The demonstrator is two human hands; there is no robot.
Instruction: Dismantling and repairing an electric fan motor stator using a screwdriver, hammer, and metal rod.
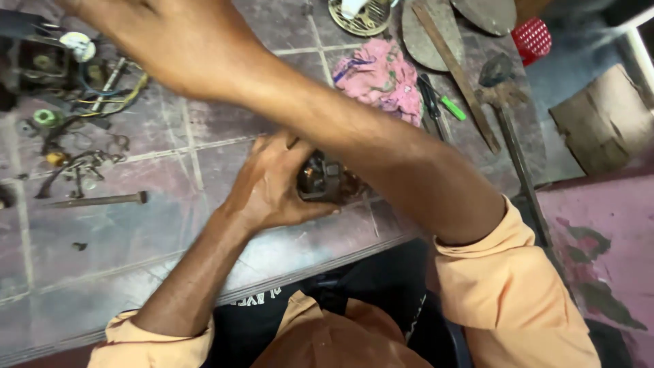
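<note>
A worn tiled floor of dull purple squares fills most of the frame. At the centre, the left hand curls tightly around a small dark motor part, fingers bent over its top and thumb pressed beneath, holding it just above the floor. The right hand stretches across the body toward the upper left of the frame, forearm running diagonally over the motor part (the fingers pass out of the frame's top edge, so I cannot tell whether they grip anything). Its nearest neighbours are a tangle of wires and parts at upper left. A long bolt lies at left; a pink rag sits at upper centre
</note>
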